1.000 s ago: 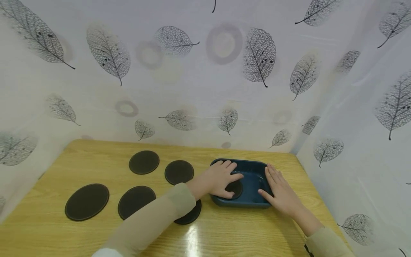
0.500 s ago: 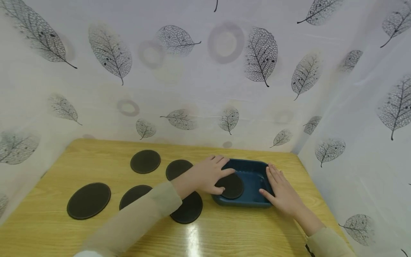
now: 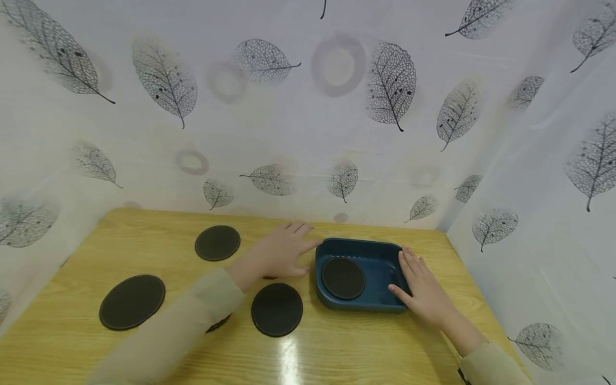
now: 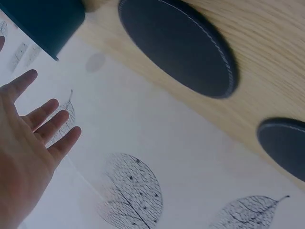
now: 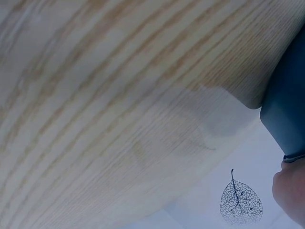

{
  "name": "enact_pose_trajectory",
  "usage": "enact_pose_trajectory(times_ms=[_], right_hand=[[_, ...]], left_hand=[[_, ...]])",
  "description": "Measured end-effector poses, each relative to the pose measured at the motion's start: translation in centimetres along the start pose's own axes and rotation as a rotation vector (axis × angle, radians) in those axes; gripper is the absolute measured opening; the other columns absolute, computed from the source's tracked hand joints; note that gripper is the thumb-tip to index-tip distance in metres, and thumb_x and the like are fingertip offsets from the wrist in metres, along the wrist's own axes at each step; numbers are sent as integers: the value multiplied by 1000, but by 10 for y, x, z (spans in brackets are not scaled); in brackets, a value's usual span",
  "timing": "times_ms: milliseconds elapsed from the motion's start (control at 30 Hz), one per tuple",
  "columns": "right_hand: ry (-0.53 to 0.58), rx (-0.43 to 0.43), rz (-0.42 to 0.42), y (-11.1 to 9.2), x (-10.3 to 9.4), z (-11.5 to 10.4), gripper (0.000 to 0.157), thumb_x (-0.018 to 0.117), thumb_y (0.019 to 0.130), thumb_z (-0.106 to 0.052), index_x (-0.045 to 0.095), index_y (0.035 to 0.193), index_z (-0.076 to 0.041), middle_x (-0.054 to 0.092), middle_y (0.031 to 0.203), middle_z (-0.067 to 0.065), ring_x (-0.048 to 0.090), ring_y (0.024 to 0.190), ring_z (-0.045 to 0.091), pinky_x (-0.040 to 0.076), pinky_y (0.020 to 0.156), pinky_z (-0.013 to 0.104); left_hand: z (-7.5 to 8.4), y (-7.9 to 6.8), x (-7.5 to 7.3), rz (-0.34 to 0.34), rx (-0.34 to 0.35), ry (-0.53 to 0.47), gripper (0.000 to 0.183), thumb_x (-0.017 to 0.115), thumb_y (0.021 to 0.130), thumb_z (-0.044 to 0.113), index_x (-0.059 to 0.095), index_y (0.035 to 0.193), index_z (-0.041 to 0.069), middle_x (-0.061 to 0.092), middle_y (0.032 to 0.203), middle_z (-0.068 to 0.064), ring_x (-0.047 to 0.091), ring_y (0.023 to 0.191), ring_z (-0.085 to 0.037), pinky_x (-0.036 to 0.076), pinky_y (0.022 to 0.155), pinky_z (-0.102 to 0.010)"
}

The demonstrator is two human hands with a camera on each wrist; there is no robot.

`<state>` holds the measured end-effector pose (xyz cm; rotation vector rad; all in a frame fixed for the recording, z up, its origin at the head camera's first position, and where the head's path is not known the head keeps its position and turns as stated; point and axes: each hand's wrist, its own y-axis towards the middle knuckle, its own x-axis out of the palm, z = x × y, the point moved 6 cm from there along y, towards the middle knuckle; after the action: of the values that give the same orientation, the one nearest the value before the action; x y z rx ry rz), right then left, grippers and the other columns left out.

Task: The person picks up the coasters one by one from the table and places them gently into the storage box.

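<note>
Your L hand point(image 3: 278, 251), fingers apart, hangs nr round black stitched disc point(image 4: 178, 47); R hand point(image 3: 425, 291), fingers straight, touches dark-blue rect. tray point(image 3: 358, 306): uneven pressure might tip it.

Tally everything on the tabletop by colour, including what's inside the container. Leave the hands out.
Black discs: 6 (one in the container, two mostly hidden)
Blue container: 1
Total: 7

no legible txt, labels, nos.
</note>
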<state>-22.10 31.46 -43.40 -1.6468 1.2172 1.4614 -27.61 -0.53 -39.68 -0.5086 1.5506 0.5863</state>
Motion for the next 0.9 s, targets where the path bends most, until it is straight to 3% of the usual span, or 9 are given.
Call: enact_pose_trajectory(times_ms=[133,267,733,900], right_hand=[[-13,-24,28,-1,3,1,88,62,105,-44,25,163,11,17,174,30,19,162,47,-17,129,21],[-33,-48,59,-2,4,2,87,62,105,-43,25,163,11,18,174,30,21,161,47,-19,126,16],[1,12,2,-1,1,1,88,62,105,-44,24,164,10,16,175,29,18,162,48,3,136,49],[0,11,1,-1,0,0,87,62,106,-44,24,164,10,16,175,29,18,162,48,4,136,51]], left_hand=[[-14,-13,-4,3,-31,-64,71,70,98,45,49,160,19,41,165,-19,39,154,-40,34,126,-58],[-27,-25,-4,16,-59,-54,66,68,99,44,51,158,19,45,161,-19,43,151,-39,37,124,-57],[-71,-63,10,38,-189,-38,64,72,98,43,57,152,13,50,156,-21,48,147,-42,41,121,-58],[-86,-76,13,27,-233,-26,67,76,95,43,57,152,13,51,155,-21,48,146,-44,41,121,-59]])
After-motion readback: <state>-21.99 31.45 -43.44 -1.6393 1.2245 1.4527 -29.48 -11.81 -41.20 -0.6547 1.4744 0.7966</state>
